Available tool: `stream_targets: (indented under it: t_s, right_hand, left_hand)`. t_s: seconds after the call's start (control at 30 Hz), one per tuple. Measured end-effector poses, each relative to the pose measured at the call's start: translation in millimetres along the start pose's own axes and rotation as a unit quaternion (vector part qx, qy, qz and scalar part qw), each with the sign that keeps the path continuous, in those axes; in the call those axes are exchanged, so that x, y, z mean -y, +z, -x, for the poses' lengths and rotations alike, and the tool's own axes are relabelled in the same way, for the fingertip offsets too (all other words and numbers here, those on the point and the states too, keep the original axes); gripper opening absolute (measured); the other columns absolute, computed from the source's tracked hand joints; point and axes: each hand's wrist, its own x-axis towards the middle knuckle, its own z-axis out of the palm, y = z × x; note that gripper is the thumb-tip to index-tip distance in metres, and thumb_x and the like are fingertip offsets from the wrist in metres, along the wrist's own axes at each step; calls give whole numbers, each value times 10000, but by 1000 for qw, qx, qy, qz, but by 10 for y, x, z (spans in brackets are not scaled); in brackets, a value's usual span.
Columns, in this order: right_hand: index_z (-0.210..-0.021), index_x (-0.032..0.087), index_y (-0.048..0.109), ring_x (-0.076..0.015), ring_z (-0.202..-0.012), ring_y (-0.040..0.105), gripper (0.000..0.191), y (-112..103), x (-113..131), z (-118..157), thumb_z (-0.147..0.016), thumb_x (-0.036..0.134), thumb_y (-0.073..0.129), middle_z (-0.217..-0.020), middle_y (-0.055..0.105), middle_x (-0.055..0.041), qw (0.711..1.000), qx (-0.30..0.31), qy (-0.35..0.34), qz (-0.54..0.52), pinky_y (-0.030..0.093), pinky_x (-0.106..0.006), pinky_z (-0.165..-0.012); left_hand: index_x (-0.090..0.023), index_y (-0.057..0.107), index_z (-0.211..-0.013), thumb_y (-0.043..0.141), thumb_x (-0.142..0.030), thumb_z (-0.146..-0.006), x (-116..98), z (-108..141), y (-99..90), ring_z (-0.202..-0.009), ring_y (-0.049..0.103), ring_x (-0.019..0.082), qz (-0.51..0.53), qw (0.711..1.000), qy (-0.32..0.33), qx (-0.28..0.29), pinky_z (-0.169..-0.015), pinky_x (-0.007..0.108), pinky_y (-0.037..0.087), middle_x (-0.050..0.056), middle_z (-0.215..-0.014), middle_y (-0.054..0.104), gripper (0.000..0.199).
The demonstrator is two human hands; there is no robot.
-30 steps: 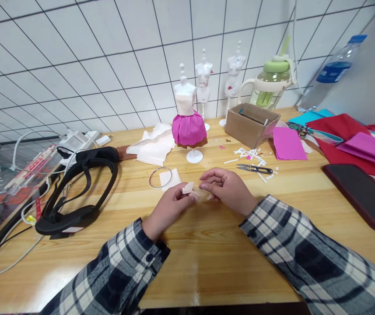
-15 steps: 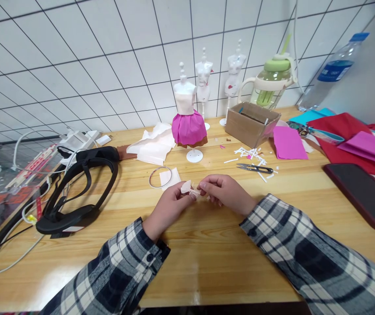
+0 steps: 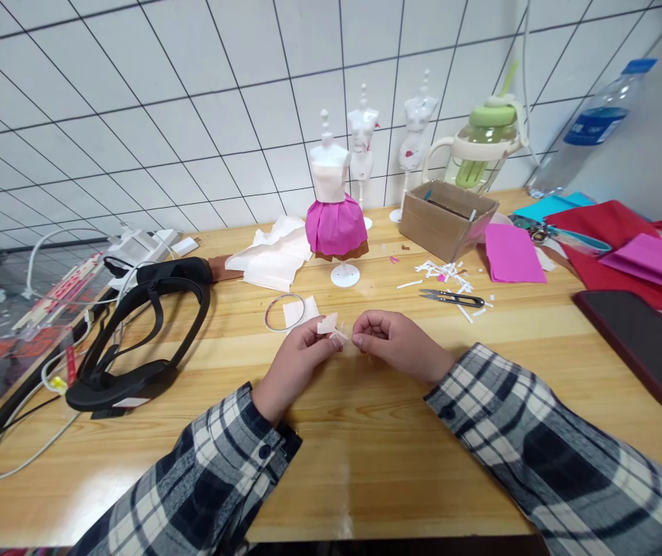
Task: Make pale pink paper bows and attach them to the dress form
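Note:
My left hand (image 3: 299, 359) pinches a small cream piece of thin paper or cloth (image 3: 327, 324) between thumb and fingers. That piece looks gathered in the middle, with thin ends sticking out to the right. Just right of it, my right hand (image 3: 403, 344) has its fingertips pressed together; whether anything tiny is in them is hidden. A narrow gap separates the two hands. Behind them lie a thin metal ring (image 3: 285, 313) and a cream square (image 3: 307, 310). A small white dress form (image 3: 329, 154) wearing a cream top and a magenta skirt (image 3: 336, 225) stands further back.
Two more dress forms (image 3: 361, 147) stand by the tiled wall. To the right are a cardboard box (image 3: 438, 228), thread snips (image 3: 452, 298), paper scraps (image 3: 443, 270), magenta sheets (image 3: 513, 255), a phone (image 3: 646, 347) and a drinking jug (image 3: 481, 150). A black headset (image 3: 183, 340) lies left.
My right hand has come away slightly to the right from the cream piece, which stays in my left hand. Its thin ends now show more clearly.

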Motion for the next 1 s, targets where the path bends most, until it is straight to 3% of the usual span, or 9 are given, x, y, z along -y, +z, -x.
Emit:
stream_targets:
  t_s: [0.2, 0.33, 0.57, 0.9, 1.0]
  right_hand:
    - [-909, 164, 645, -76, -515, 459, 255, 11, 1, -9, -853, 386, 534, -730, 630, 4, 1000, -14, 18, 4, 362, -218, -494]
    - [-833, 154, 656, -67, -481, 448, 327, -2, -10, -5, -875, 443, 509, -745, 662, -19, 1000, 6, 25, 7, 346, -211, -454]
    - [-779, 158, 630, -73, -515, 449, 203, 10, 45, 11, -811, 353, 582, -683, 623, 2, 1000, 8, 25, 6, 342, -201, -472]
    - [-764, 183, 589, -99, -533, 448, 142, -13, 74, 36, -808, 312, 553, -592, 529, 43, 993, -49, -21, 105, 344, -227, -510]
    - [-777, 186, 594, -97, -526, 442, 159, 13, 73, 39, -827, 330, 546, -591, 528, 44, 991, -64, -34, 112, 338, -226, -507]
  left_hand:
    - [-141, 650, -832, 683, -292, -761, -14, -3, 10, -746, 547, 143, 33, 999, -13, 34, -736, 262, 411, 4, -770, 636, 170]
    - [-128, 664, -860, 689, -331, -762, -35, -6, 15, -776, 567, 166, -18, 999, -21, 27, -758, 287, 418, 32, -818, 666, 227]
    - [-134, 680, -849, 703, -343, -742, -49, 11, 25, -770, 580, 176, -40, 999, -15, 26, -746, 292, 438, 44, -829, 674, 236]
    - [-134, 650, -770, 657, -314, -759, -44, 19, -2, -710, 522, 147, -39, 998, -15, 42, -688, 268, 406, 16, -738, 608, 181]
    - [-136, 646, -875, 684, -376, -770, -50, 13, 15, -750, 548, 155, -53, 998, 4, 30, -714, 270, 420, 23, -790, 627, 265]
